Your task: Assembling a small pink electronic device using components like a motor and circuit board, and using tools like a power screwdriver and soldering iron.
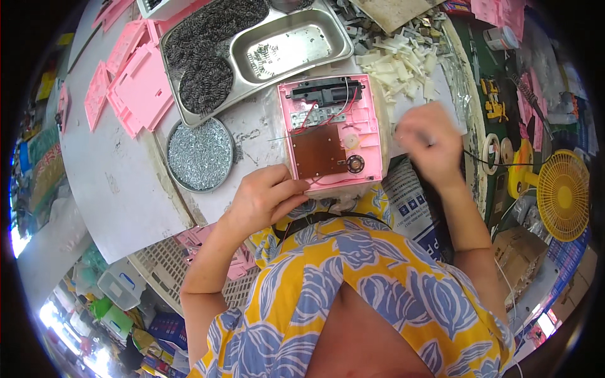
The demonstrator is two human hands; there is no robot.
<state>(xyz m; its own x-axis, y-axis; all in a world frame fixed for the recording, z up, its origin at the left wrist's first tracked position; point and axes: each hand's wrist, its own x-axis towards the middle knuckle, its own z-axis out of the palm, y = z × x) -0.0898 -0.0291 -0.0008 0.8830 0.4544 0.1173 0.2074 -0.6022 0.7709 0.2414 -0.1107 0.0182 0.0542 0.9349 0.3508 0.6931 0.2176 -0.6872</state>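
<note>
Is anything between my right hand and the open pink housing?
Nothing visible blocks the right hand from the pink housing. The white plastic parts lie beyond that gap; the left hand is at the opposite, near-left corner.

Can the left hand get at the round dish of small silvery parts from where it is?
Probably yes: the left hand touches the pink casing, the round dish lies open-topped to that hand's left, and nothing visible stands between them.
</note>
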